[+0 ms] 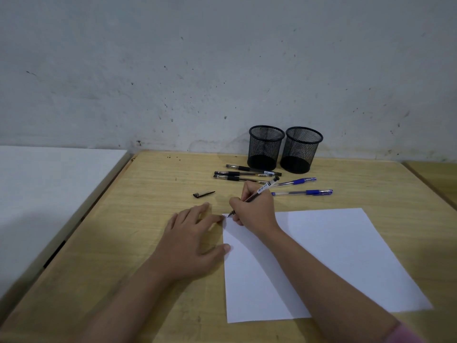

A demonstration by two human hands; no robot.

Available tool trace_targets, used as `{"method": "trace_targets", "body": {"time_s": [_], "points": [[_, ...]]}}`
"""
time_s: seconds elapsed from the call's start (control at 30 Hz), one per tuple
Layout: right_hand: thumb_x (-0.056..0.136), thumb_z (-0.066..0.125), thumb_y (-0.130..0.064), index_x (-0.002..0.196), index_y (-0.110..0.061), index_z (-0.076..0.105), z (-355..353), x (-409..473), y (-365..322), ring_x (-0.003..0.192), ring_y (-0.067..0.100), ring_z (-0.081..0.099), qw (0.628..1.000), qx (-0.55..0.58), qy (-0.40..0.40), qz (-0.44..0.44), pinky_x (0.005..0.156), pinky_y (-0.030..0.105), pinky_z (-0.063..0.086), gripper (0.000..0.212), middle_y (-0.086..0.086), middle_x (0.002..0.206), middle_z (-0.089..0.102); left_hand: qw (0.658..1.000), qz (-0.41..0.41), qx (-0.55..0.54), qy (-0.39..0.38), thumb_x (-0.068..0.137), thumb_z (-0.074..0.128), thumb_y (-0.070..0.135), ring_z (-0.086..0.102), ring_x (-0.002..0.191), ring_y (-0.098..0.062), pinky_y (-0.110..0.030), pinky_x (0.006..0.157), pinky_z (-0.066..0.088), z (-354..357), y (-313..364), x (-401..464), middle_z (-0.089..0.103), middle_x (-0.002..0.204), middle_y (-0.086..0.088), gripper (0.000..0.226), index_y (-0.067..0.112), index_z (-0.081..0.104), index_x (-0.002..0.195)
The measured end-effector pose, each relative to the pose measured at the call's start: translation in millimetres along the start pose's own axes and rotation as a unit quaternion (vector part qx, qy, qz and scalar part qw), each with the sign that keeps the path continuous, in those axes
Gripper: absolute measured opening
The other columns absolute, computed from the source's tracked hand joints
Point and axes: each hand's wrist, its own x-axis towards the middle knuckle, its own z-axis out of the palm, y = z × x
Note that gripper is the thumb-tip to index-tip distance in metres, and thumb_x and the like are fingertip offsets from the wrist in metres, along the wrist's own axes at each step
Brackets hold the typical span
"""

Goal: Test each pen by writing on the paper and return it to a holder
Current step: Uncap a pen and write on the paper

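We hold the uncapped black-grip gel pen with the clear barrel (pixel 257 194) in our right hand (pixel 254 209), fingers pinched around its lower grip. Its tip touches the far left corner of the white sheet of paper (pixel 333 256), where a small scribble (pixel 225 216) shows. The pen's long axis slants from that corner up and away to the right, its tail pointing toward the two black wire-mesh cylindrical holders (pixel 285 149), which stand side by side at the far edge of the worktop (pixel 148 231), close to the wall. That direction matters: we judge that the return to a holder runs straight along the pen's own line, and the right hand is the nearer one.

Our left hand (pixel 190 241) lies flat with fingers spread and relaxed, its fingertips and thumb pressing the paper's left edge; it grasps nothing.

The pen's black cap (pixel 204 194) lies on the worktop beyond the left hand, well apart from the holders, so recapping probably calls for a reach left first. Between our writing hand and the holders lie three black-grip pens (pixel 244 173) in a rough row and, to their right, two blue-grip pens (pixel 303 186), all roughly parallel to the far edge. They crowd the path, so a lift over them seems safer than a slide. The worktop's left side is open.
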Motion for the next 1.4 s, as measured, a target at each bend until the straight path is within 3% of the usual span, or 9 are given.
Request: {"method": "trace_targets", "body": {"time_s": [0.53, 0.73, 0.87, 0.97, 1.07, 1.23, 1.4], "points": [[0.072, 0.059, 0.008, 0.055, -0.012, 0.034, -1, -1, 1, 0.039, 0.026, 0.057, 0.999, -0.019, 0.032, -0.025, 0.035, 0.02, 0.038, 0.036, 0.012, 0.047, 0.04, 1.0, -0.001, 0.0, -0.002, 0.072, 0.042, 0.071, 0.016, 0.135, -0.01, -0.042, 0.111, 0.016, -2, 2, -2, 0.022, 0.15, 0.014, 0.062, 0.048, 0.031, 0.13], [0.07, 0.057, 0.01, 0.054, -0.014, 0.031, 0, 0, 3, 0.031, 0.017, 0.049, 0.999, -0.003, 0.04, -0.01, 0.035, 0.019, 0.035, 0.038, 0.006, 0.044, 0.033, 1.0, 0.006, -0.001, 0.006, 0.072, 0.042, 0.071, 0.02, 0.135, -0.011, -0.041, 0.11, 0.018, -1, 1, -1, 0.025, 0.15, 0.013, 0.062, 0.048, 0.033, 0.129], [0.074, 0.057, 0.008, 0.058, -0.007, 0.037, -4, 0, 1, 0.034, 0.014, 0.055, 0.998, 0.02, 0.065, 0.009, 0.033, 0.019, 0.037, 0.029, 0.014, 0.05, 0.042, 1.0, 0.006, -0.015, 0.013, 0.07, 0.044, 0.07, 0.023, 0.133, -0.01, -0.042, 0.11, 0.021, -2, 2, -1, 0.029, 0.146, 0.014, 0.062, 0.046, 0.037, 0.127], [0.079, 0.061, 0.004, 0.061, -0.008, 0.04, -5, 3, 0, 0.038, 0.013, 0.06, 0.99, 0.086, 0.111, 0.022, 0.037, 0.022, 0.045, 0.03, 0.012, 0.05, 0.048, 0.995, -0.008, -0.069, 0.073, 0.068, 0.047, 0.065, 0.041, 0.119, -0.009, -0.036, 0.097, 0.039, -8, 1, 6, 0.047, 0.129, 0.011, 0.061, 0.035, 0.05, 0.121], [0.084, 0.067, -0.009, 0.064, -0.011, 0.043, -5, 7, 1, 0.043, 0.014, 0.063, 0.982, 0.131, 0.129, 0.048, 0.047, 0.027, 0.054, 0.032, 0.01, 0.055, 0.055, 0.989, -0.024, -0.066, 0.133, 0.073, 0.051, 0.057, 0.048, 0.107, -0.012, -0.029, 0.082, 0.044, -14, -6, 23, 0.052, 0.117, 0.007, 0.055, 0.025, 0.054, 0.119], [0.08, 0.074, -0.014, 0.068, -0.009, 0.056, -8, 7, -8, 0.051, 0.01, 0.063, 0.977, 0.163, 0.121, 0.058, 0.049, 0.025, 0.055, 0.022, 0.007, 0.061, 0.064, 0.983, -0.089, -0.031, 0.155, 0.087, 0.056, 0.03, 0.049, 0.111, -0.023, -0.036, 0.083, 0.045, -12, -15, 63, 0.055, 0.119, -0.003, 0.042, 0.014, 0.053, 0.125], [0.078, 0.075, -0.023, 0.081, -0.003, 0.068, -20, 7, -26, 0.046, 0.008, 0.054, 0.981, 0.149, 0.119, 0.033, 0.041, 0.023, 0.05, 0.022, 0.004, 0.058, 0.059, 0.98, -0.121, -0.049, 0.149, 0.084, 0.059, 0.019, 0.055, 0.093, -0.023, -0.034, 0.071, 0.048, -8, -18, 76, 0.061, 0.097, -0.003, 0.012, 0.018, 0.067, 0.092]]}}
